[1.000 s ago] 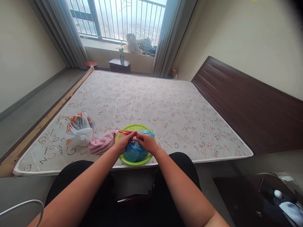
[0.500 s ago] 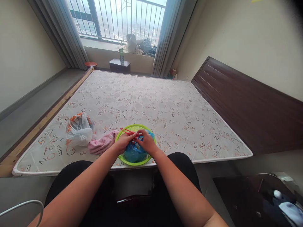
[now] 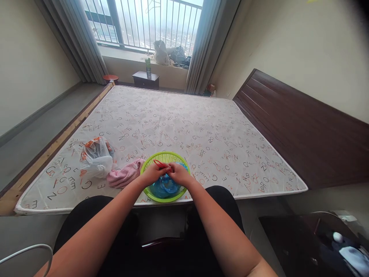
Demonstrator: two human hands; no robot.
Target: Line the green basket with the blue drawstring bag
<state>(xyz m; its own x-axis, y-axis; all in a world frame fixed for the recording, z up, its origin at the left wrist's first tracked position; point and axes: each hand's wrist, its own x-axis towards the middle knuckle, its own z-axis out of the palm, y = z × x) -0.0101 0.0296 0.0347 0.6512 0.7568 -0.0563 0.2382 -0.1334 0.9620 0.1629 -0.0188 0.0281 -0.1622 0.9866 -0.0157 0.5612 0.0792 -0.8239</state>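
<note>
A lime-green plastic basket point(image 3: 165, 199) stands at the mattress's near edge, with a crumpled blue plastic bag point(image 3: 165, 187) inside. Over it, my left hand point(image 3: 155, 172) and my right hand point(image 3: 179, 174) meet fingertip to fingertip, fingers closed. Between them is a thin red loop point(image 3: 158, 163), possibly a cord or strap; its exact kind is unclear. My left hand pinches its near end, and my right fingers close on its other end. Touching the basket's left side lies a pink towel point(image 3: 125, 175).
Left of the towel, a white and orange plastic bag point(image 3: 97, 157) rests on the letter-printed mattress point(image 3: 173, 119). A dark headboard point(image 3: 291, 127) rises at right. A dark bedside table point(image 3: 291, 234) holds small items at lower right. A cable point(image 3: 27, 250) curves at lower left.
My hands have drawn closer together above the basket, the right one turning over. The red loop has shifted slightly right, and more of the blue bag shows below my fingers.
</note>
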